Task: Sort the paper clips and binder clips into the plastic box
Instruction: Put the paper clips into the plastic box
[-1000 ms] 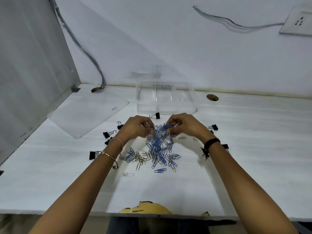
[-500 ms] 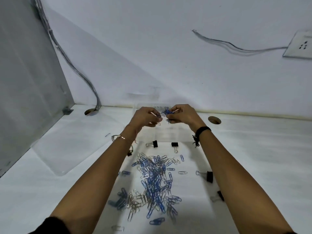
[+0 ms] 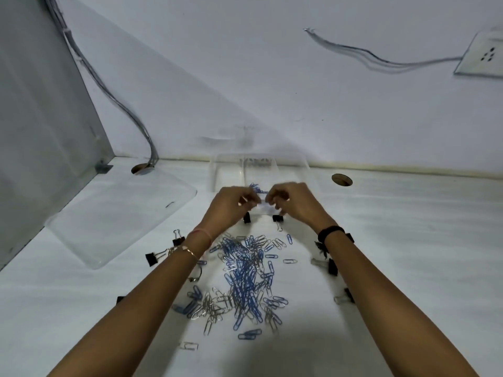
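Head camera view: we see both of our bare hands raised side by side at the centre of the frame, just in front of the clear plastic compartment box [image 3: 258, 165] that stands at the far edge of the white tabletop [image 3: 408, 240], against the wall. Our left hand [image 3: 231, 204] has its fingers curled together, and our right hand [image 3: 292, 202] is curled the same way, thumb and fingertips pinched; the two nearly meet. Whether either still grips anything we cannot tell, because the fingertips are blurred. Just above and between them a small cluster of blue paper clips [image 3: 255, 188] shows over the near part of the box. Some more clips lie in a far compartment, too faint to tell apart.

Below the hands, in the lower centre of the frame, a loose pile of blue and silver paper clips [image 3: 245, 281] spreads across the tabletop between our forearms. Small black binder clips [image 3: 153, 258] are scattered around the pile: several at the left by our left wrist, two just under the hands, and a few at the right beside our right forearm. A clear plastic lid [image 3: 119, 216] lies flat at the left of the frame, apart from the box. A white wall socket [image 3: 481, 55] sits at the upper right.
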